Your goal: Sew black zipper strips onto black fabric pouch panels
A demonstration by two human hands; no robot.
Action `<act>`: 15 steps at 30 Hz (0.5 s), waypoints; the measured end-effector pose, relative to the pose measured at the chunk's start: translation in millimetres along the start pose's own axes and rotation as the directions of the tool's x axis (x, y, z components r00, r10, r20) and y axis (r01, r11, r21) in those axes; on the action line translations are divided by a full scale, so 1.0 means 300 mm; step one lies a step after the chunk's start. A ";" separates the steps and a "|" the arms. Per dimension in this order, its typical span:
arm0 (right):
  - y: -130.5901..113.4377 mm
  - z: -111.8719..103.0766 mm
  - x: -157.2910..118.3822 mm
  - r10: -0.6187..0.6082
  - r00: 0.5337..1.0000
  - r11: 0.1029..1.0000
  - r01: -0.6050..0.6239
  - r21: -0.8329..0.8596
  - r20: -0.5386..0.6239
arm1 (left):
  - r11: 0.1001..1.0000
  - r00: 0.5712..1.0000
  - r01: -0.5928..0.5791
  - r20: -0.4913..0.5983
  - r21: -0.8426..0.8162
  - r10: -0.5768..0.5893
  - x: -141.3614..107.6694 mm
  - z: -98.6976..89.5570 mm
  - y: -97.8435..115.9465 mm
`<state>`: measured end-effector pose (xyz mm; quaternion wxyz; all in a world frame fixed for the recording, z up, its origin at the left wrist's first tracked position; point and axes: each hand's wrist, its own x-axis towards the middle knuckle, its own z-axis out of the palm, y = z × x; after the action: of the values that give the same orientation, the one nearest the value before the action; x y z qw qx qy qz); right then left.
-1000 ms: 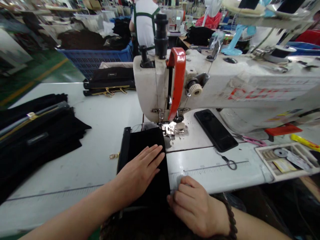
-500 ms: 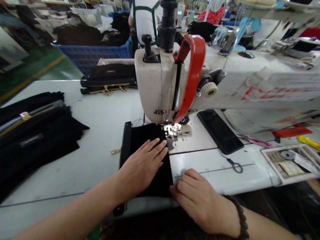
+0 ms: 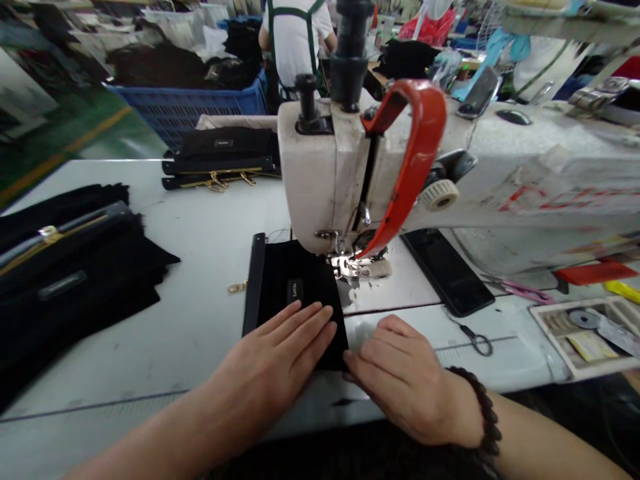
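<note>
A black fabric piece [image 3: 280, 267] with a small label [image 3: 295, 291] and a stiff dark bar [image 3: 254, 287] along its left side lies flat on the sewing table. Its right edge runs to the presser foot [image 3: 350, 265] of the sewing machine [image 3: 320, 173]. My left hand [image 3: 285, 353] rests palm down on the near part of the cloth, fingers stretched out. At the near right corner, the fingers of my right hand [image 3: 400, 380] are closed on the fabric edge. A gold clasp [image 3: 237, 288] sticks out beside the bar.
Black pieces with bars [image 3: 65, 267] are heaped at left, and more black pieces [image 3: 220, 153] lie behind. Right of the needle are a phone [image 3: 450, 273], thread snips [image 3: 477, 340] and a parts tray [image 3: 585, 333]. Beyond stand a blue crate [image 3: 200, 100] and a person [image 3: 295, 47].
The fabric has moved slightly away from me along the presser foot. My left hand has slid back toward me, uncovering the label. My right hand has moved forward a little with the edge.
</note>
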<state>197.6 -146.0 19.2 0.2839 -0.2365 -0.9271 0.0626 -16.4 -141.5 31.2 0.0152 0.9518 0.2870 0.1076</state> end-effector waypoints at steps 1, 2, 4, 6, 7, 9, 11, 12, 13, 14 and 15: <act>0.004 -0.007 0.002 -0.013 1.000 1.000 0.012 -0.004 -0.016 | 0.999 0.998 -0.037 -0.049 0.000 0.037 -0.013 0.002 0.010; 0.007 -0.012 0.004 -0.031 0.999 0.999 0.031 -0.014 -0.023 | 0.998 0.993 -0.068 -0.092 -0.006 0.067 -0.023 0.008 0.018; 0.011 -0.015 0.004 -0.089 0.996 0.995 0.089 -0.053 -0.003 | 0.993 0.985 -0.112 -0.134 -0.029 0.107 -0.034 0.022 0.028; 0.014 -0.009 0.000 -0.154 0.986 0.983 0.159 -0.091 0.067 | 0.991 0.983 -0.133 -0.127 -0.026 0.129 -0.036 0.037 0.033; 0.015 -0.004 -0.002 -0.182 0.977 0.975 0.194 -0.105 0.114 | 0.990 0.984 -0.141 -0.114 -0.015 0.139 -0.034 0.044 0.034; 0.020 0.005 -0.004 -0.217 0.954 0.962 0.245 -0.121 0.208 | 0.988 0.984 -0.156 -0.090 0.004 0.156 -0.026 0.056 0.033; 0.029 0.008 0.002 -0.223 0.935 0.956 0.266 -0.127 0.275 | 0.989 0.984 -0.147 -0.102 0.006 0.147 -0.016 0.064 0.028; 0.035 0.008 0.008 -0.224 0.928 0.954 0.271 -0.130 0.296 | 0.990 0.984 -0.142 -0.110 0.001 0.141 -0.011 0.066 0.023; 0.041 0.007 0.015 -0.226 0.923 0.951 0.278 -0.134 0.312 | 0.990 0.984 -0.138 -0.116 -0.006 0.136 -0.005 0.067 0.017; 0.049 0.005 0.024 -0.231 0.917 0.948 0.287 -0.136 0.324 | 0.991 0.983 -0.131 -0.130 -0.009 0.129 0.000 0.066 0.011; 0.057 0.003 0.034 -0.239 0.913 0.945 0.297 -0.137 0.332 | 0.992 0.983 -0.129 -0.133 -0.008 0.127 0.006 0.064 0.003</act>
<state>196.4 -126.2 19.2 0.1172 -0.1190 -0.9856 -0.0267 -10.4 -140.8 12.8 -0.0028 0.9589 0.2245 0.1735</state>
